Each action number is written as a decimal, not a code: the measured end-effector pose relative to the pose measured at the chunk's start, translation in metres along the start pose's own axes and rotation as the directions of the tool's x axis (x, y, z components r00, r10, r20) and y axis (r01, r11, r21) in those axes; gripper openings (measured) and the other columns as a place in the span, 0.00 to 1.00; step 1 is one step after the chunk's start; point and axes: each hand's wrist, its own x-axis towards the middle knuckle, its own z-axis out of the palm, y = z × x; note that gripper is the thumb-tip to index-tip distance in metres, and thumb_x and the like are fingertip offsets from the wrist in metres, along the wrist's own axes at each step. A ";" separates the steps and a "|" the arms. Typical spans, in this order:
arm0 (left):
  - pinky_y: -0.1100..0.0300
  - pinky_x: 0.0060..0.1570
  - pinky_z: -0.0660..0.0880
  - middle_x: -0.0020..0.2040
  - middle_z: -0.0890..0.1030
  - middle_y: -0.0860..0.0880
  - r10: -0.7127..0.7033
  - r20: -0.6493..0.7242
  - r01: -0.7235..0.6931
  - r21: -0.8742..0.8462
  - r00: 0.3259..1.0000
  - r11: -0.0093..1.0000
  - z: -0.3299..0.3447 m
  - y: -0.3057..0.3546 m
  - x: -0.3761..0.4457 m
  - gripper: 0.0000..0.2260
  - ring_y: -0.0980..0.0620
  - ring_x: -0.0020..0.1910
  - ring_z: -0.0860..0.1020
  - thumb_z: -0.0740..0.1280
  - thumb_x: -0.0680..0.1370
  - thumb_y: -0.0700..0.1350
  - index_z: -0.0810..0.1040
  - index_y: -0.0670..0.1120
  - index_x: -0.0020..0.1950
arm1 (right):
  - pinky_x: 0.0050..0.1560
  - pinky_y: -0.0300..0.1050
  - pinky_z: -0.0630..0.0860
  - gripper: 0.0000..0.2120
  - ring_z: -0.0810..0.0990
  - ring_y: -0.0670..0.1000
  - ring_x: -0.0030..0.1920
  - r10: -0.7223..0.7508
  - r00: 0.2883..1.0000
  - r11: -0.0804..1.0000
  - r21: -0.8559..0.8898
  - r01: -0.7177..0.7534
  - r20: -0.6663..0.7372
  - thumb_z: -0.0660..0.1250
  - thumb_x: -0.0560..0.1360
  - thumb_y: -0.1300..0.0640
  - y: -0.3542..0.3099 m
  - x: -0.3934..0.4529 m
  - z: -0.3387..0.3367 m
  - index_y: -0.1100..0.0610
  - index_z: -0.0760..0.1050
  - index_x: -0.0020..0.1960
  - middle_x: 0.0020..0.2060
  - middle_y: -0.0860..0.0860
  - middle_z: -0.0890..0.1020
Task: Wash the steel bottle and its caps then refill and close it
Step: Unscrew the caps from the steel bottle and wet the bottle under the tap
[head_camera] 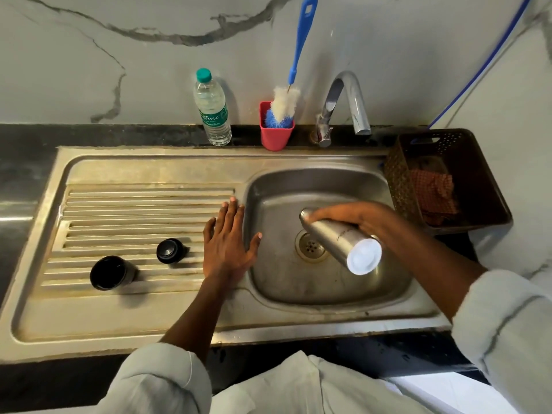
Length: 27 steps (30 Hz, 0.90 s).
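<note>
Right hand (355, 218) wrapped around the steel bottle (340, 242), fingers closed over its upper body near the neck. Bottle held tilted over the sink basin (268, 198), above the drain (311, 246); its flat base faces near and right, its open mouth points far and left. Whether the bottle touches the basin cannot be told.

Left hand (225, 243) flat and open, fingers spread, holding nothing. It sits at the right end of the ribbed drainboard (134, 204), thumb reaching over the basin's left edge.

Two black caps on the drainboard, left of that hand and apart from each other: the larger cup-shaped cap (112, 272) near left, the smaller round cap (171, 251) just right and farther back.

Along the far edge of the counter: clear plastic water bottle (212, 110) with green lid, upright; red cup (276, 134) holding a blue-handled bottle brush (286, 106); chrome tap (343, 107). Brown basket (466, 150) at far right, an orange checked cloth (433, 192) inside.
</note>
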 end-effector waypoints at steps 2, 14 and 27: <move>0.46 0.83 0.49 0.87 0.46 0.51 0.004 -0.004 -0.004 -0.003 1.000 1.000 0.000 0.000 0.000 0.36 0.52 0.86 0.44 0.52 0.84 0.68 0.52 0.50 0.87 | 0.45 0.52 0.82 0.37 0.85 0.60 0.44 -0.074 0.990 0.939 0.343 0.027 0.124 0.79 0.66 0.37 0.004 0.000 -0.001 0.61 0.76 0.65 0.51 0.62 0.86; 0.44 0.83 0.51 0.87 0.46 0.51 0.017 -0.014 -0.017 -0.010 1.000 1.000 0.001 -0.002 -0.001 0.36 0.52 0.86 0.44 0.51 0.84 0.68 0.51 0.50 0.87 | 0.18 0.48 0.72 0.24 0.87 0.59 0.37 -0.580 0.685 -0.086 0.804 -0.589 0.441 0.57 0.84 0.43 0.036 0.040 0.035 0.65 0.69 0.59 0.43 0.62 0.80; 0.44 0.83 0.49 0.87 0.45 0.51 0.017 0.007 -0.017 0.003 1.000 1.000 -0.001 0.000 0.000 0.36 0.52 0.86 0.43 0.51 0.84 0.67 0.51 0.50 0.87 | 0.15 0.40 0.65 0.19 0.86 0.60 0.33 -0.337 0.896 -0.252 0.889 -0.381 0.289 0.63 0.77 0.46 0.033 0.050 0.054 0.60 0.73 0.58 0.44 0.60 0.81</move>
